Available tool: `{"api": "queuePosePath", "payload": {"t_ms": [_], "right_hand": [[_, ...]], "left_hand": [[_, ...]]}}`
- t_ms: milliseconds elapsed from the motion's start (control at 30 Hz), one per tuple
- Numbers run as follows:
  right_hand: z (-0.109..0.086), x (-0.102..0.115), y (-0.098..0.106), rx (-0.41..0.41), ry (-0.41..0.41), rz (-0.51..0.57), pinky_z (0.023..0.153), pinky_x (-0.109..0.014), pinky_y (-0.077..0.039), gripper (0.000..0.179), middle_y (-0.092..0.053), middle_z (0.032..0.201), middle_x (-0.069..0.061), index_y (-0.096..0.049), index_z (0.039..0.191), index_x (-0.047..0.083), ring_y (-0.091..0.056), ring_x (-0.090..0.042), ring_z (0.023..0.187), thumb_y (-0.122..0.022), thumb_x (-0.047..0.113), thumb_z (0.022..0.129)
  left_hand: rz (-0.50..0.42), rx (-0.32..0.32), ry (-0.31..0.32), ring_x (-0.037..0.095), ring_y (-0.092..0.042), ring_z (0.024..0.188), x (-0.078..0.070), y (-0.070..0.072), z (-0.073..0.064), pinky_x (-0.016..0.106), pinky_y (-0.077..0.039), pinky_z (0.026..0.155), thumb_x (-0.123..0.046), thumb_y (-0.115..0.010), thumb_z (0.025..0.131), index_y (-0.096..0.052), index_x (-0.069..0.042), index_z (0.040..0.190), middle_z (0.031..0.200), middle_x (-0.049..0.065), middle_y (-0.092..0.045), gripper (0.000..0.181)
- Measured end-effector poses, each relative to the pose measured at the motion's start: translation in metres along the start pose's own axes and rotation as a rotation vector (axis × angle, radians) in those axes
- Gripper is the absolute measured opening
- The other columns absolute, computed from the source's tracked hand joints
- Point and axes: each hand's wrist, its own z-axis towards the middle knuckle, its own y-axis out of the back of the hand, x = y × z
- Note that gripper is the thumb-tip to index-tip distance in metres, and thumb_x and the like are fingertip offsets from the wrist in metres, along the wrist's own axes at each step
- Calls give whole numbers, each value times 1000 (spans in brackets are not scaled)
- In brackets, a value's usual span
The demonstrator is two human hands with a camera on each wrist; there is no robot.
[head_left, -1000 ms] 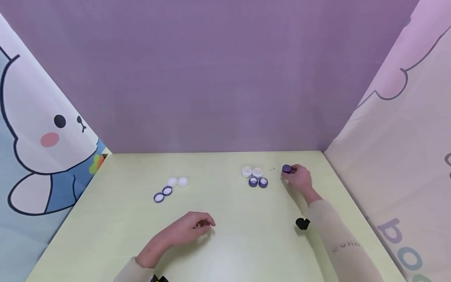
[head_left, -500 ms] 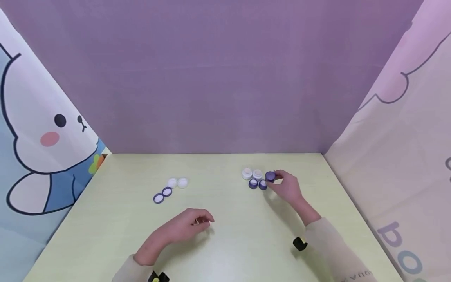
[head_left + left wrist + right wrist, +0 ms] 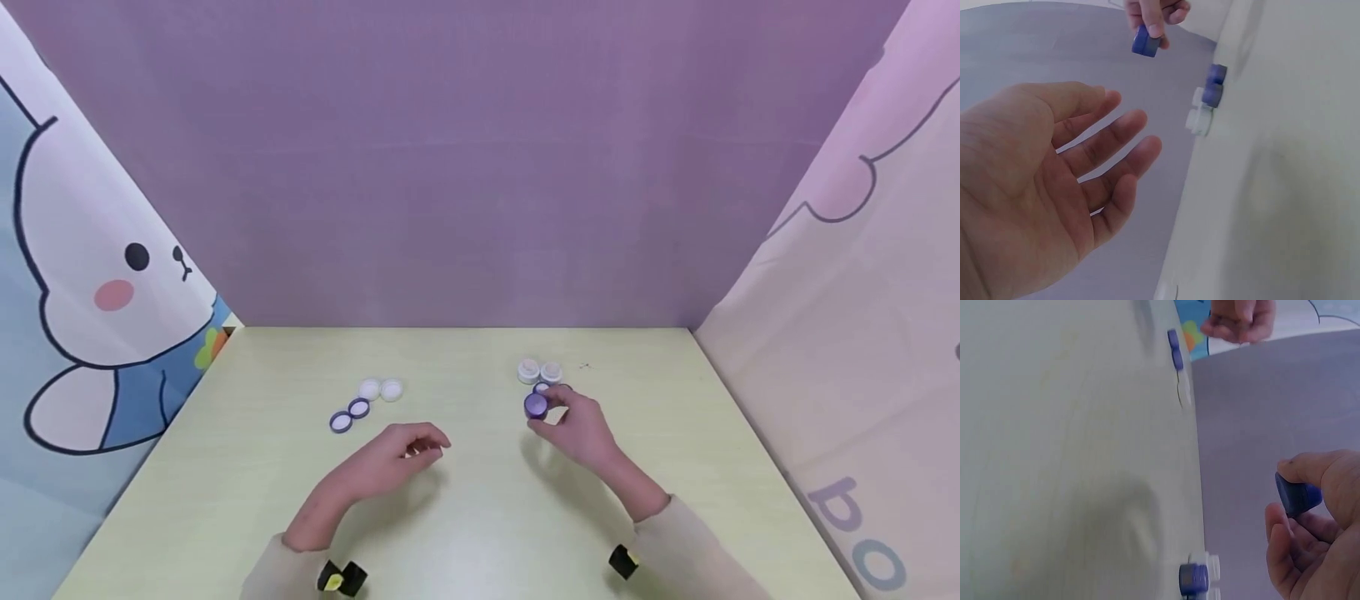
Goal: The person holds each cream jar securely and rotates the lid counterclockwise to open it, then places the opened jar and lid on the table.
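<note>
My right hand (image 3: pixel 581 429) pinches a small purple round jar (image 3: pixel 536 406) between thumb and fingers, held up off the table. Behind that hand, two small purple open-topped jars (image 3: pixel 541 387) stand partly hidden, with two white jars (image 3: pixel 528 370) beyond them. In the left wrist view, my left hand (image 3: pixel 1066 169) is loosely curved with nothing in it, hovering over the table left of centre. Farther left lie two white round lids (image 3: pixel 392 390) and two purple-rimmed lids (image 3: pixel 341 422), the purple ones with their white insides up.
Everything rests on a pale yellow-green table (image 3: pixel 465 533). A purple backdrop (image 3: pixel 465 167) rises at its far edge. Printed cloths hang along both sides, the left one with a cartoon animal (image 3: pixel 112 250). A tiny dark mark (image 3: pixel 585 366) lies right of the white jars.
My right hand has carried the purple jar leftward and nearer, from right of the other jars to in front of them. The left hand has barely moved.
</note>
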Motion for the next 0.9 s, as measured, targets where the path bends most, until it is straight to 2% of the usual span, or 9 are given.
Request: {"api": "queuePosePath", "payload": {"t_ms": [167,267,533,767,900], "right_hand": [[-6,11,-9,20,14,27,49,-26,-46,39,-68,92,1,-69,106,10,-53,-10,53,-86,14,72],[-7,17,-15,26,44,41,48,-26,-45,37,-68,90,3,-69,104,11,-52,-9,51,-87,13,72],[-10,29,-24,59,127,61,48,-26,-46,37,-67,87,2,-70,104,11,-51,-8,51,-86,13,71],[-16,37,-30,100,144,74,47,-25,-45,36,-65,85,3,-69,104,10,-52,-12,51,-85,10,72],[-17,41,-32,107,158,70,47,-25,-46,37,-63,86,4,-68,105,9,-52,-11,51,-85,9,73]], "left_hand": [[13,-22,-7,9,-59,94,-2,3,9,30,-50,82,-23,-56,100,-65,-27,113,102,-14,-64,16],[8,-47,-13,9,-60,93,-3,2,14,30,-50,81,-22,-56,100,-64,-26,116,104,-14,-64,18],[-5,-143,-70,6,-61,92,-1,-14,28,31,-50,81,-16,-63,96,-57,-23,128,115,-13,-60,33],[-14,-170,-117,6,-62,90,-6,-24,30,42,-51,81,-16,-66,94,-58,-21,127,121,-13,-60,34],[3,-182,-138,5,-62,87,-7,-25,29,40,-51,79,-15,-68,92,-59,-16,127,117,-11,-61,36]]}}
